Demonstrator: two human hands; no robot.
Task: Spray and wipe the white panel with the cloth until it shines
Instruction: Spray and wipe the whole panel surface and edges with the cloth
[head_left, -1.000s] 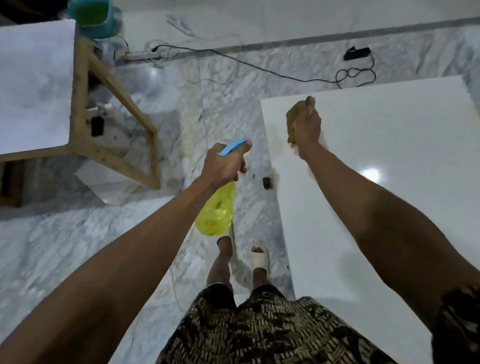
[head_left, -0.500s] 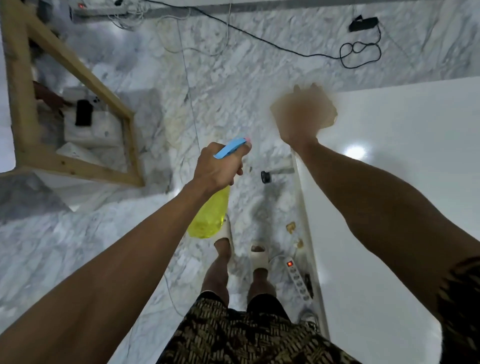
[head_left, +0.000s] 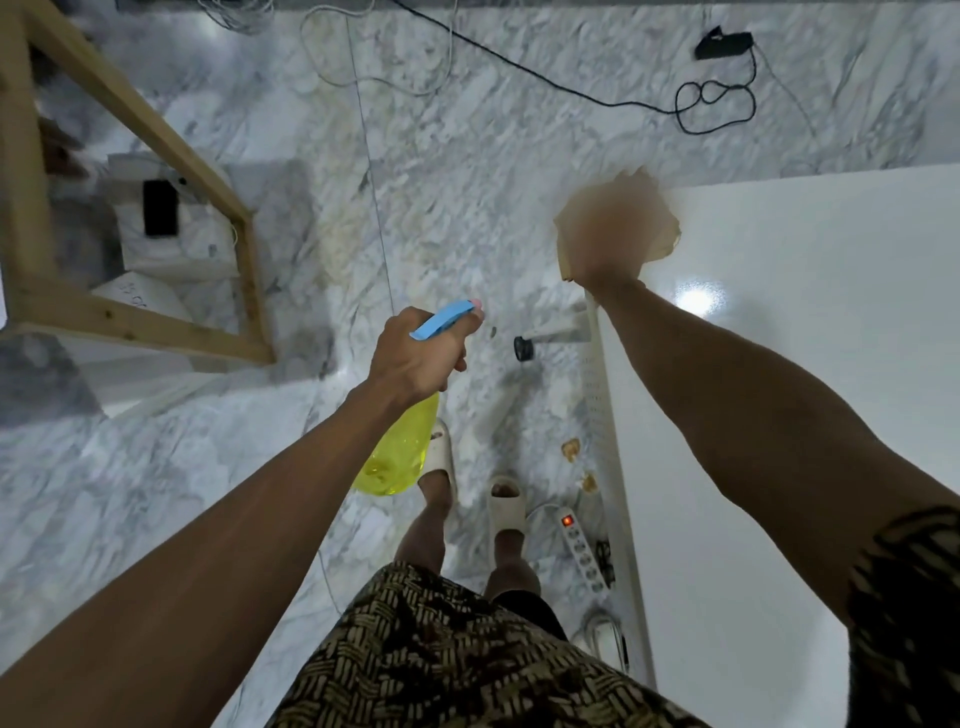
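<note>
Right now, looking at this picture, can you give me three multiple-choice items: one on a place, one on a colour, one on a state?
1. Where is the cloth?
A. at the far left corner of the white panel
B. on the floor
C. on the wooden frame

2. What colour is the body of the spray bottle?
A. red
B. yellow
C. white

3. What is the left hand doing?
A. hanging free
B. pressing flat on the panel
C. gripping the spray bottle

Answers: 1 A, the right hand presses it there; 2 B, yellow under a blue trigger; 3 C, fingers curl round its neck.
</note>
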